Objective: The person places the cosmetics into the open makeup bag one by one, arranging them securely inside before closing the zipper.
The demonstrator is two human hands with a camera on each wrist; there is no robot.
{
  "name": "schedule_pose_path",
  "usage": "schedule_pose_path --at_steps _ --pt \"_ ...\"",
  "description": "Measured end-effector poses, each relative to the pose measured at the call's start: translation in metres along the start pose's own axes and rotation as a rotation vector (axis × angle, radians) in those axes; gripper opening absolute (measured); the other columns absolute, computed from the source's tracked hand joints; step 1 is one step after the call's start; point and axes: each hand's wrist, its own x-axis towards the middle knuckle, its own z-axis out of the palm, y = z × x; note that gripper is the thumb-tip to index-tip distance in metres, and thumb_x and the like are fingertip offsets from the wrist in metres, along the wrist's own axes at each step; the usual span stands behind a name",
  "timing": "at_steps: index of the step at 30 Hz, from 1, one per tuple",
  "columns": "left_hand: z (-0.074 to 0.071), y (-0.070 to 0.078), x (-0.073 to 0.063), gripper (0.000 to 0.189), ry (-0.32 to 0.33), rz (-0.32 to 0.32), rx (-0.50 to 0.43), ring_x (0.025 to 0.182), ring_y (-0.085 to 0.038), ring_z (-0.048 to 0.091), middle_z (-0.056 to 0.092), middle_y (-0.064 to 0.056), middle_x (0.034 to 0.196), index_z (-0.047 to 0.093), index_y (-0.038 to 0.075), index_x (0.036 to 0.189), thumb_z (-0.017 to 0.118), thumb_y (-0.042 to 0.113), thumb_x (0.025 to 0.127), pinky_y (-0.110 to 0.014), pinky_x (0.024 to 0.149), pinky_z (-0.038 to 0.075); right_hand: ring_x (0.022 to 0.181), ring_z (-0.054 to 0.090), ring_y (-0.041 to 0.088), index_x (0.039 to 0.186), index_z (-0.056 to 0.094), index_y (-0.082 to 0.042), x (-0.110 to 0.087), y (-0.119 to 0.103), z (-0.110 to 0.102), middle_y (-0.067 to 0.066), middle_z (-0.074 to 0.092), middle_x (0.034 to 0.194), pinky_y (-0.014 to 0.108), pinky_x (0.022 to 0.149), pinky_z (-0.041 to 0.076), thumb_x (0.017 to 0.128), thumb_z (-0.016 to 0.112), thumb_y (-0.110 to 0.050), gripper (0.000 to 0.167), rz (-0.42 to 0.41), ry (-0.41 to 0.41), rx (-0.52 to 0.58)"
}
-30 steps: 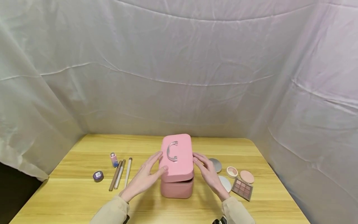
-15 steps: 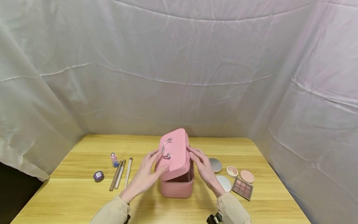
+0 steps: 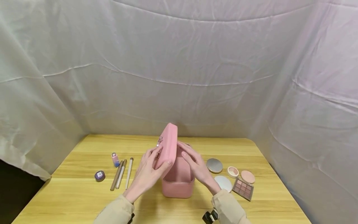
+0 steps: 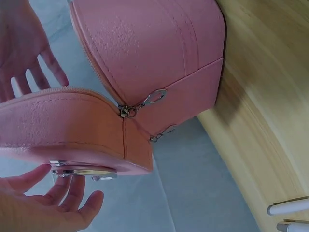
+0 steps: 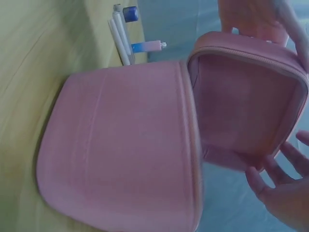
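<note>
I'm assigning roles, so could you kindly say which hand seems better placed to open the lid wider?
Probably the left hand: it holds the lid near the handle, on the side the lid opens toward; the right hand has only fingertips at the lid's edge.

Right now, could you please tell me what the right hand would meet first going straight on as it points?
The right hand would likely meet the raised lid of the pink zip case first; whether they touch is unclear.
</note>
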Motion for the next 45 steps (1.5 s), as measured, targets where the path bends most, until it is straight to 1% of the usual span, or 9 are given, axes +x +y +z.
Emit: schedule_pose_path --at_steps 3,8,15,18,22,27,31,38,45 --pt "0.0 -0.001 0.0 0.069 0.014 -0.006 0.005 0.131 -0.033 0.051 0.05 -0.01 0.147 0.043 0.022 0.153 0.065 0.049 0.093 -0.061 0.102 0.048 0.142 0.044 0.039 0.141 0.056 0.0 -0.004 0.005 -0.002 0.021 0.053 0.149 0.039 0.12 0.038 0.103 0.05 -0.011 0.039 0.052 0.057 -0.015" --pt "-0.004 -0.003 -0.001 0.066 0.009 -0.028 -0.005 0.138 -0.036 0.044 0.049 -0.011 0.15 0.043 0.02 0.153 0.061 0.048 0.096 -0.065 0.107 0.043 0.114 0.061 0.037 0.129 0.065 0.001 -0.013 0.022 -0.011 0.022 0.063 0.132 0.023 0.089 0.055 0.096 0.062 -0.009 0.034 0.182 0.143 -0.124" --pt "-0.017 -0.005 -0.003 0.062 0.001 -0.058 -0.01 0.143 -0.036 0.039 0.049 -0.012 0.153 0.043 0.018 0.153 0.056 0.048 0.1 -0.068 0.109 0.039 0.101 0.061 0.034 0.132 0.06 0.006 -0.029 0.039 -0.021 0.022 0.063 0.122 0.034 0.078 0.056 0.091 0.07 -0.018 0.048 0.303 0.08 -0.341" --pt "-0.022 -0.007 -0.003 0.061 0.006 -0.061 -0.014 0.139 -0.035 0.042 0.053 -0.011 0.15 0.043 0.017 0.153 0.056 0.045 0.101 -0.065 0.106 0.042 0.094 0.063 0.029 0.132 0.058 0.009 -0.033 0.042 -0.024 0.022 0.064 0.117 0.032 0.075 0.055 0.089 0.071 -0.018 0.053 0.318 0.057 -0.353" --pt "-0.029 -0.011 -0.003 0.057 0.005 -0.067 -0.029 0.125 -0.031 0.049 0.06 -0.013 0.135 0.044 0.014 0.153 0.056 0.037 0.102 -0.051 0.098 0.047 0.086 0.064 0.022 0.131 0.058 0.012 -0.037 0.046 -0.026 0.022 0.067 0.112 0.021 0.068 0.052 0.089 0.071 -0.014 0.05 0.325 0.01 -0.317" --pt "-0.035 -0.018 0.0 0.059 0.001 -0.072 -0.027 0.104 -0.025 0.057 0.066 -0.013 0.114 0.046 0.01 0.15 0.06 0.036 0.1 -0.035 0.084 0.049 0.085 0.064 0.021 0.131 0.057 0.015 -0.039 0.051 -0.028 0.023 0.068 0.108 0.021 0.069 0.053 0.092 0.067 -0.009 0.047 0.299 -0.053 -0.256" --pt "-0.042 -0.023 0.0 0.06 -0.001 -0.105 -0.031 0.095 -0.02 0.064 0.07 -0.012 0.11 0.05 0.01 0.147 0.063 0.042 0.098 -0.027 0.072 0.052 0.089 0.065 0.022 0.133 0.056 0.014 -0.04 0.054 -0.029 0.025 0.067 0.111 0.023 0.072 0.054 0.093 0.066 -0.009 0.047 0.295 -0.074 -0.22" --pt "-0.05 -0.037 -0.003 0.057 0.014 -0.09 -0.162 0.105 -0.028 0.069 0.069 -0.024 0.123 0.048 0.001 0.146 0.065 0.027 0.098 -0.023 0.083 0.058 0.094 0.066 0.026 0.137 0.053 0.013 -0.041 0.055 -0.031 0.026 0.064 0.117 0.02 0.074 0.054 0.096 0.065 -0.012 0.049 0.327 -0.097 -0.177" --pt "-0.059 -0.047 -0.003 0.056 -0.014 -0.104 -0.211 0.104 -0.031 0.07 0.065 -0.027 0.129 0.048 0.001 0.146 0.066 0.021 0.097 -0.019 0.075 0.055 0.095 0.066 0.027 0.137 0.052 0.015 -0.042 0.054 -0.031 0.03 0.063 0.118 0.024 0.078 0.055 0.096 0.064 -0.011 0.049 0.308 -0.106 -0.166"
